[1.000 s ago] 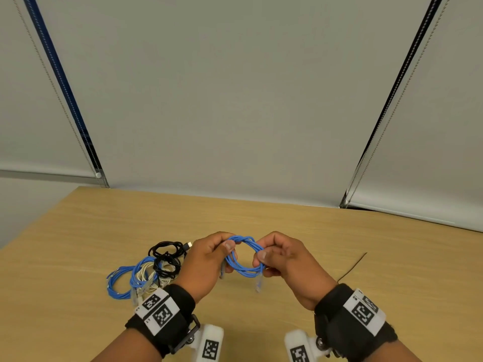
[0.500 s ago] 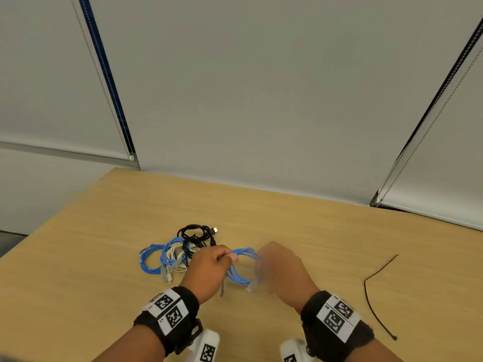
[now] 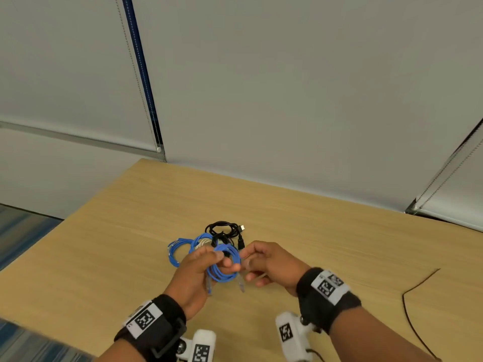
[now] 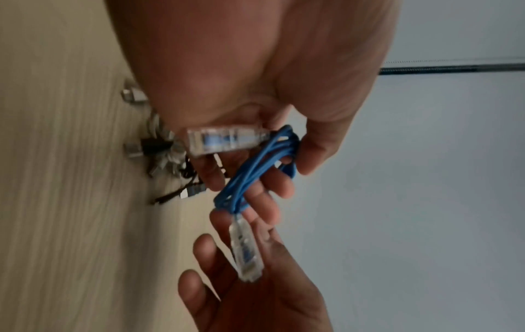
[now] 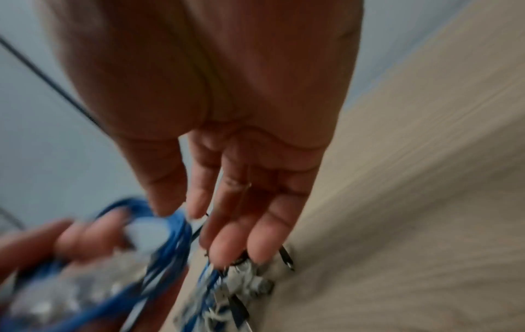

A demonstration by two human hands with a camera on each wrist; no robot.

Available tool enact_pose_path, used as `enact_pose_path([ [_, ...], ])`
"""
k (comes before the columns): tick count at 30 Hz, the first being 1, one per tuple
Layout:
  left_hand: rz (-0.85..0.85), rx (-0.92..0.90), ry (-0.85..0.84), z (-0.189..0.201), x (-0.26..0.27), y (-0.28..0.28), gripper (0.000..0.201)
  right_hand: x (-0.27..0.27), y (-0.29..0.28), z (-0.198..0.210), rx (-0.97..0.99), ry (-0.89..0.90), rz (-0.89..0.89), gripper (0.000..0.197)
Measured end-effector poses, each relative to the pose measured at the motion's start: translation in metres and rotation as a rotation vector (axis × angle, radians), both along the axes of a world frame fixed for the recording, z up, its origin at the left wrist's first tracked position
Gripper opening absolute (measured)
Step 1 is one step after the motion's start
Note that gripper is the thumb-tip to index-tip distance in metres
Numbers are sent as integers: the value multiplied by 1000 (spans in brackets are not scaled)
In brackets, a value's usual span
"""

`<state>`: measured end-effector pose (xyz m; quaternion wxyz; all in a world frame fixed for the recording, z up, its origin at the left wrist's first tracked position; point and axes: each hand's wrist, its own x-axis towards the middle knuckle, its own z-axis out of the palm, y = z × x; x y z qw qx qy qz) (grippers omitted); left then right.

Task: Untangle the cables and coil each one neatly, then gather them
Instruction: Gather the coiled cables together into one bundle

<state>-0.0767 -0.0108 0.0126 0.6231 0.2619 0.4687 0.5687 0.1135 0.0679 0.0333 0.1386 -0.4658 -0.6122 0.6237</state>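
Light wooden table [image 3: 326, 231] fills the near half of the head view; grey roller blinds [image 3: 261, 87] hang behind it, and striped blue carpet [image 3: 23, 231] shows past the table's left edge.

Heap of coiled cables [image 3: 209, 240] lies on the table at centre: two blue coils, a cream one, and a black coil with plug ends on the far side. A thin black tie [image 3: 407, 309] lies alone, well apart at near right.

Small coil of blue network cable [image 3: 224, 265] is held above the table, just near of the heap. Several tight loops, roughly round. Two clear plastic plugs [image 4: 246, 251] hang from it, one at each lower side.

Left hand [image 3: 198, 273] grips the coil, thumb and fingers curled round the bundled strands; the left wrist view shows the strands passing between thumb and fingers [image 4: 279, 186].

Right hand [image 3: 271, 265] sits just right of the coil, fingers loosely extended and holding nothing; the right wrist view is blurred, so whether its fingertips [image 5: 227, 249] touch the coil cannot be told.

Black wristbands with printed markers on both wrists.
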Motion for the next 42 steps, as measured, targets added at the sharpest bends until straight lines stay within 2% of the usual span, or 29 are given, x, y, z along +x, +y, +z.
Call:
enact_pose_path([
  [2,53,-6,31,-2,-17,-4,18,-11,17,4,22,-17,-36,19],
  [4,108,0,154,-4,-33,-9,25,-27,37,5,227,-139,-91,23],
  [7,165,12,288,-8,-52,-17,43,-56,59,2,550,-389,-26,40],
  [10,120,6,169,-6,-63,-18,36,-75,70,-7,612,-540,55,46],
  [11,127,-1,120,-9,-81,-20,35,-95,73,-13,612,-566,88,41],
  [12,120,-5,94,-9,-80,-20,37,-92,74,-14,598,-581,94,34],
  [14,132,4,84,-11,-84,-19,38,-88,74,-15,575,-548,83,19],
  [17,179,3,152,-13,-85,-17,22,-79,73,-15,564,-513,51,20],
  [21,227,-32,89,-11,-72,-14,20,-67,60,-9,566,-440,53,15],
  [26,300,-50,80,-1,-41,-13,15,-55,42,12,687,-224,-85,11],
  [30,322,-47,23,10,-15,-11,25,-51,10,35,756,-92,23,19],
  [33,310,-30,-3,19,4,-14,25,-51,-22,31,800,-92,175,23],
  [35,353,-46,4,18,14,-20,32,-48,-37,25,803,-87,214,25],
  [38,423,-78,8,6,22,-36,46,-43,-38,16,670,-13,270,30],
  [40,422,-93,-22,-4,22,-46,51,-40,-34,12,468,91,293,34],
  [42,412,-104,-60,-13,19,-52,40,-40,-25,8,205,233,196,34],
])
